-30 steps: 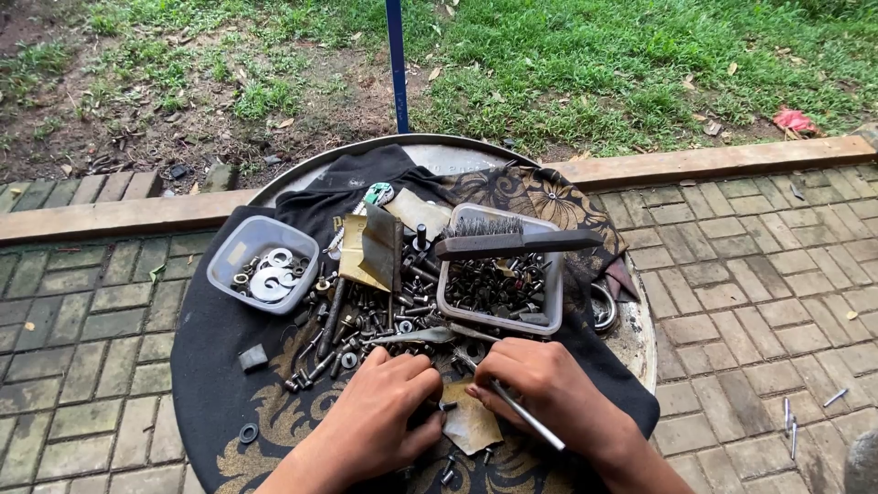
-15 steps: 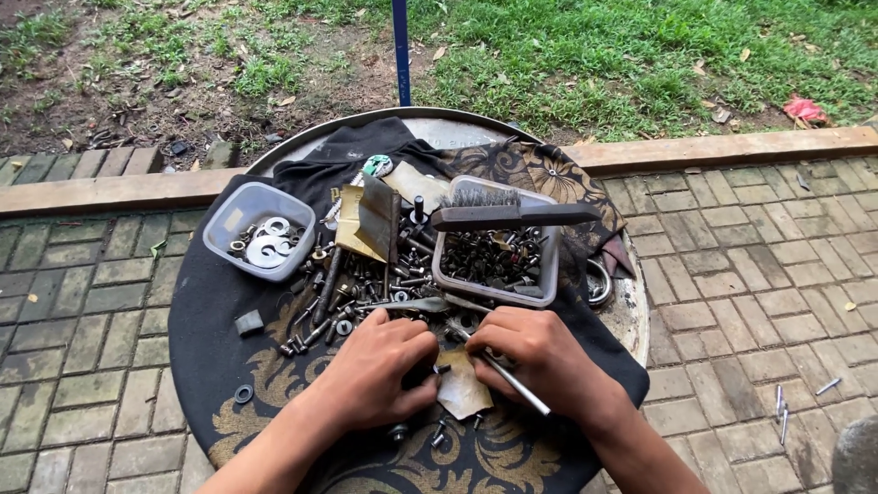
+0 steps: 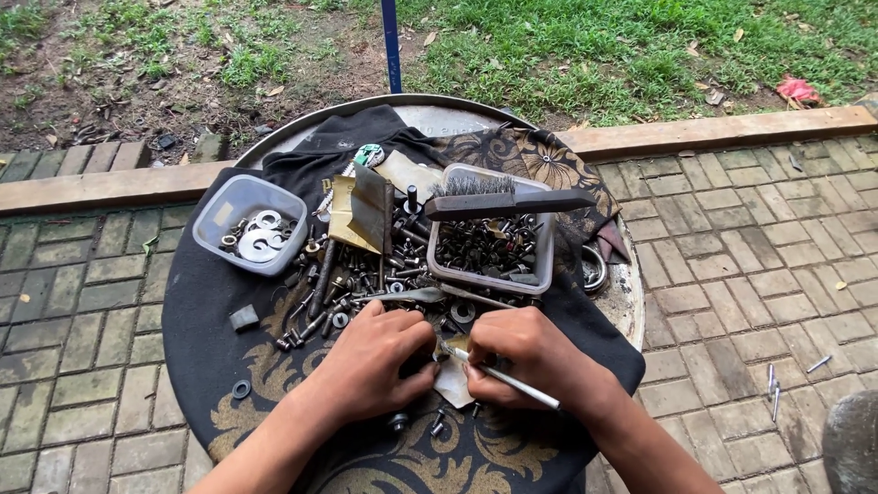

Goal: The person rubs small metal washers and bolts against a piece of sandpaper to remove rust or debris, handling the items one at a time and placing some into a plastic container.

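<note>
The fingers (image 3: 402,366) of the left hand (image 3: 370,361) are curling together over something small at the centre of the dark patterned cloth (image 3: 210,366); what they are pinching cannot be told, as the hand is covering it. Further left, a clear plastic tub (image 3: 249,222) is sitting on the cloth, holding silver washers (image 3: 261,240). Between tub and hands, a heap of dark bolts and nuts (image 3: 334,293) is lying loose, with a folded scrap of card (image 3: 361,212) resting above it. Just beside the left hand, a pale scrap of paper (image 3: 455,382) is lying under both hands. The right hand (image 3: 526,357) is touching the left, its fingers clamping a thin metal rod (image 3: 512,380) that is slanting down to the right. Above the right hand, a second clear tub (image 3: 494,249) of dark fasteners is standing, with a wire brush (image 3: 503,199) lying across its rim. The round desk (image 3: 631,302) is showing bare metal at its right edge, with brick paving (image 3: 759,265) beyond.
</note>
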